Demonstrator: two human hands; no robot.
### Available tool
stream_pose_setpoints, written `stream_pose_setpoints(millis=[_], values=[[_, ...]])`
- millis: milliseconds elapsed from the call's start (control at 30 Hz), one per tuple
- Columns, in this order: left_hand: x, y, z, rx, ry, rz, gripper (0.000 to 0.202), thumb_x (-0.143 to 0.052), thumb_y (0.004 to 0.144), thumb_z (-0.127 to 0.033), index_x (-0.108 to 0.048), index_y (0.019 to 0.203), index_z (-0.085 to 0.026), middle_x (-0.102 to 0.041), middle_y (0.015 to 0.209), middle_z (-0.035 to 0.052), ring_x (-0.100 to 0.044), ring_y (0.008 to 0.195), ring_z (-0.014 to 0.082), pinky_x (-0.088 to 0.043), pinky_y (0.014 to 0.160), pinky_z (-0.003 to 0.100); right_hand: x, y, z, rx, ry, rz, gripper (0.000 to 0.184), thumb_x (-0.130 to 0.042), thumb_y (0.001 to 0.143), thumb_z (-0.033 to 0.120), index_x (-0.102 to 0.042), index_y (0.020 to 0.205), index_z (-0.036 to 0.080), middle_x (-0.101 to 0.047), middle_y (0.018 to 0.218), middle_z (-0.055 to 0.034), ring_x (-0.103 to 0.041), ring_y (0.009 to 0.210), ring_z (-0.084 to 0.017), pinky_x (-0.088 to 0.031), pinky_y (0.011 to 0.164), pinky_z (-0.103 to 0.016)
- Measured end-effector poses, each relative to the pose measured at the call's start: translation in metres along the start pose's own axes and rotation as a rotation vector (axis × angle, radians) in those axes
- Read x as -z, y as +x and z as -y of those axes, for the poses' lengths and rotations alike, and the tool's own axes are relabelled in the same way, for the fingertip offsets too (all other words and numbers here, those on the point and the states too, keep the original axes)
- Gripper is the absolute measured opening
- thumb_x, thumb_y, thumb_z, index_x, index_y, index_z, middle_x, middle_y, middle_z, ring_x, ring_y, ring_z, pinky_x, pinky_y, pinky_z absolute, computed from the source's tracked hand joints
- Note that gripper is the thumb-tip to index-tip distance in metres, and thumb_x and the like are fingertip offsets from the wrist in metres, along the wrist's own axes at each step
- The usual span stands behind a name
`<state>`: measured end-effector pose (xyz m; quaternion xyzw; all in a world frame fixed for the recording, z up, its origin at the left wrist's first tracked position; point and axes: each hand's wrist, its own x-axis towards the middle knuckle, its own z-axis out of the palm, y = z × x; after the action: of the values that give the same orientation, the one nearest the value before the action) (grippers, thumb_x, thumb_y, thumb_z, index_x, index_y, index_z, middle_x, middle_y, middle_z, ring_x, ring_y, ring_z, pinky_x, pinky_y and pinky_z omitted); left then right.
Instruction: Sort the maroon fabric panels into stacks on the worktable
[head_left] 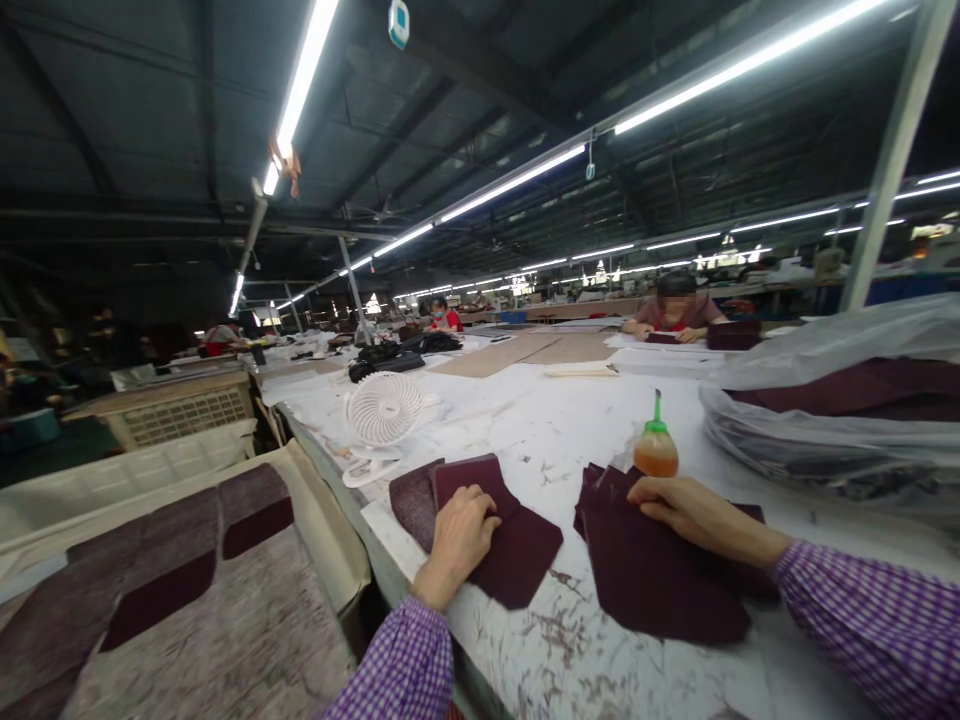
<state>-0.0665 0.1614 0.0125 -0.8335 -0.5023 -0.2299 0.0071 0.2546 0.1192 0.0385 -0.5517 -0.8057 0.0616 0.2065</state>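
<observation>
Left of the glue bottle [656, 452], the left hand [459, 535] sets curled fingers on the left fabric stack [525, 550], flat dark maroon pieces; a grip cannot be confirmed. Just before the bottle, the right hand [679, 505] lies flat, fingers extended, on the right fabric stack [660, 585]. The bottle label is illegible. Farther left of the bottle stands a white fan [382, 410].

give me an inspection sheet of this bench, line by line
surface: white worktable, stained and smeared
job's things: maroon cut pieces in a left stack and a right stack
clutter: orange bottle with green nozzle, white fan, plastic bag of maroon fabric
grippers: left hand with fingers curled on left stack; right hand flat on right stack
cables: nothing seen
surroundings: co-worker seated across the table; patched fabric spread at left; strip lights overhead
</observation>
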Motion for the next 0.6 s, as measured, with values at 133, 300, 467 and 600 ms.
stream_pose_setpoints(millis=[133, 300, 467, 600], values=[[-0.003, 0.000, -0.001, 0.039, 0.013, -0.026, 0.016, -0.049, 0.083, -0.012, -0.063, 0.079, -0.018, -0.061, 0.089, 0.0049, -0.054, 0.088, 0.0198, -0.042, 0.082, 0.033, -0.006, -0.001, -0.010, -0.034, -0.124, -0.095, 0.028, -0.039, 0.086, 0.029, -0.064, 0.092, 0.017, -0.067, 0.092, -0.0094, -0.062, 0.085, -0.024, -0.048, 0.077, -0.039], [-0.003, -0.001, -0.003, 0.052, -0.035, -0.034, 0.009, -0.054, 0.083, -0.022, -0.062, 0.083, -0.020, -0.061, 0.091, 0.0046, -0.053, 0.091, 0.0211, -0.041, 0.082, 0.033, -0.012, 0.002, -0.012, 0.061, -0.244, -0.204, 0.028, -0.041, 0.088, 0.027, -0.064, 0.100, 0.015, -0.064, 0.099, -0.0120, -0.059, 0.092, -0.025, -0.046, 0.085, -0.043], [-0.007, 0.003, -0.005, 0.114, -0.175, -0.076, 0.011, -0.053, 0.080, -0.013, -0.061, 0.074, -0.019, -0.061, 0.089, 0.0059, -0.054, 0.093, 0.0209, -0.039, 0.084, 0.033, -0.015, 0.001, 0.008, 0.133, -0.200, -0.184, 0.026, -0.040, 0.089, 0.025, -0.064, 0.097, 0.016, -0.063, 0.096, -0.0099, -0.059, 0.090, -0.022, -0.047, 0.084, -0.040], [-0.002, 0.008, 0.006, 0.250, -0.371, -0.177, 0.013, -0.049, 0.080, -0.015, -0.060, 0.074, -0.016, -0.063, 0.078, 0.0044, -0.058, 0.077, 0.0170, -0.041, 0.073, 0.029, -0.012, -0.002, 0.033, 0.196, -0.110, -0.182, 0.027, -0.038, 0.091, 0.023, -0.063, 0.101, 0.017, -0.064, 0.102, -0.0098, -0.059, 0.093, -0.021, -0.048, 0.086, -0.039]])
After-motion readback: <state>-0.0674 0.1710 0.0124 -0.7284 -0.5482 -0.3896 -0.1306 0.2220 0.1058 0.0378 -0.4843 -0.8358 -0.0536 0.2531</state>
